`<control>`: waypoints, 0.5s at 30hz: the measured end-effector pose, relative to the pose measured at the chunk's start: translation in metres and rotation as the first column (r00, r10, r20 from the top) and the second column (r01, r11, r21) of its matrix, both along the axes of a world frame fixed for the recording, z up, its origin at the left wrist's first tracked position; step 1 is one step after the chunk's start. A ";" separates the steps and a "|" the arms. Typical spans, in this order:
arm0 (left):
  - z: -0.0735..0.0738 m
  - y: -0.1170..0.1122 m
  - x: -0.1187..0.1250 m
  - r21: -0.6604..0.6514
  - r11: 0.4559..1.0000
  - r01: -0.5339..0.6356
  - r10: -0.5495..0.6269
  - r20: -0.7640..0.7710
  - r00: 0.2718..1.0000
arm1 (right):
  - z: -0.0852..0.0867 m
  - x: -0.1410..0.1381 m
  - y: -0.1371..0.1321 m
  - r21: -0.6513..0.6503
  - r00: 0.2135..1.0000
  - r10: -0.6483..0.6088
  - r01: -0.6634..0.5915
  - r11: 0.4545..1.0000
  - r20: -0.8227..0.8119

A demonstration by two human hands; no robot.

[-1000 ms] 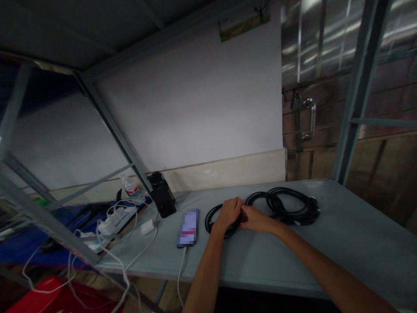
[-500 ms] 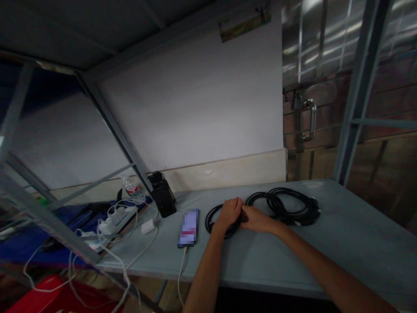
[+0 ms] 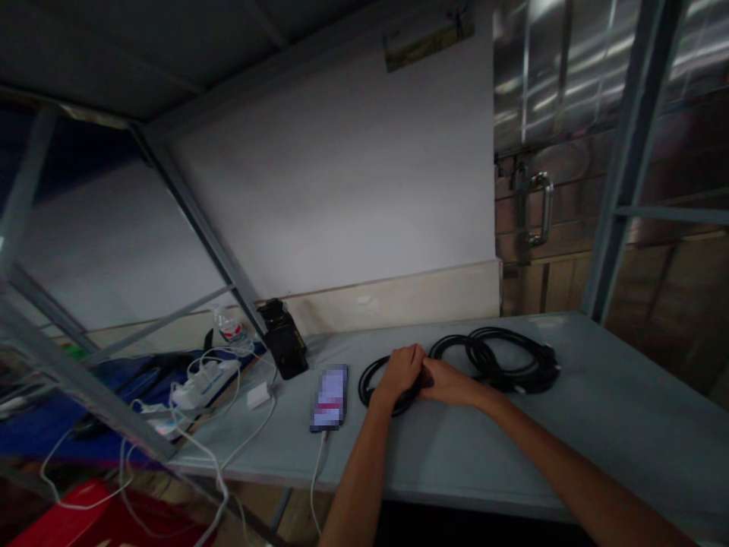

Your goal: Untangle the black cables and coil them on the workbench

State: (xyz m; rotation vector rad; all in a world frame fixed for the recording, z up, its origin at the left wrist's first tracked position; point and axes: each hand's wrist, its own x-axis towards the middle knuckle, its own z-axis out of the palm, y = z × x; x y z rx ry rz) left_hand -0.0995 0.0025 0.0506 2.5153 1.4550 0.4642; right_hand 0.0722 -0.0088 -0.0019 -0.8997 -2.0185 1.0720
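A coiled black cable [image 3: 367, 380] rests on the grey board, partly covered by my hands. My left hand [image 3: 403, 371] is closed over the coil's right side. Against it, my right hand [image 3: 447, 382] is closed on the same coil, and the two hands touch. The fingertips are largely hidden, so the exact grip on the strands does not show. Just right of my hands lies a larger heap of coiled black cables [image 3: 506, 361].
Left of the coil lies a phone [image 3: 329, 399] with a white charging cord. Beyond it are a white adapter [image 3: 258, 395], a black device [image 3: 285, 342], a power strip [image 3: 205, 384] with plugs and a bottle [image 3: 231, 327]. Metal posts [image 3: 623, 175] frame the board [image 3: 615, 425].
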 end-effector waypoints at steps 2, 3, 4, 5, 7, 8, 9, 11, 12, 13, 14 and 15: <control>0.001 0.000 0.000 -0.004 1.000 -0.001 0.001 0.000 1.000 | 0.001 0.000 -0.001 -0.001 1.000 -0.001 0.001 1.000 0.000; 0.001 0.000 0.000 -0.005 1.000 0.001 -0.001 0.002 1.000 | 0.001 0.000 -0.001 -0.003 1.000 -0.004 0.004 1.000 0.003; 0.001 0.000 0.000 -0.006 1.000 0.003 -0.003 0.004 1.000 | 0.001 0.001 -0.001 -0.007 1.000 -0.004 0.004 1.000 0.005; 0.001 0.000 0.000 -0.008 1.000 0.005 -0.005 0.007 1.000 | 0.001 0.001 -0.001 -0.011 1.000 -0.001 0.001 1.000 0.004; 0.001 0.000 0.001 -0.016 1.000 0.002 -0.001 0.013 1.000 | 0.001 0.001 -0.001 -0.020 1.000 0.008 -0.008 1.000 -0.004; 0.002 0.000 0.001 -0.019 1.000 -0.002 0.002 0.016 1.000 | 0.001 0.001 -0.001 -0.022 1.000 0.012 -0.012 1.000 -0.003; 0.002 -0.001 0.001 -0.021 1.000 -0.004 0.004 0.018 1.000 | 0.001 0.001 -0.001 -0.022 1.000 0.015 -0.015 1.000 0.001; 0.004 -0.002 0.001 -0.019 1.000 -0.007 0.007 0.019 1.000 | 0.002 0.001 -0.001 -0.013 1.000 0.014 -0.014 1.000 0.007; 0.004 -0.003 0.002 -0.015 1.000 -0.007 0.007 0.017 1.000 | 0.003 0.001 -0.002 -0.007 1.000 0.011 -0.010 1.000 0.008; 0.004 -0.003 0.002 -0.010 1.000 -0.006 0.006 0.014 1.000 | 0.004 0.001 -0.002 -0.003 1.000 0.006 -0.006 1.000 0.007; 0.005 -0.004 0.002 -0.005 1.000 -0.005 0.005 0.011 1.000 | 0.005 0.001 -0.003 -0.002 1.000 0.000 0.000 1.000 0.005; 0.005 -0.004 0.002 -0.001 1.000 -0.001 0.001 0.009 1.000 | 0.005 0.001 -0.004 -0.002 1.000 -0.004 0.004 1.000 0.003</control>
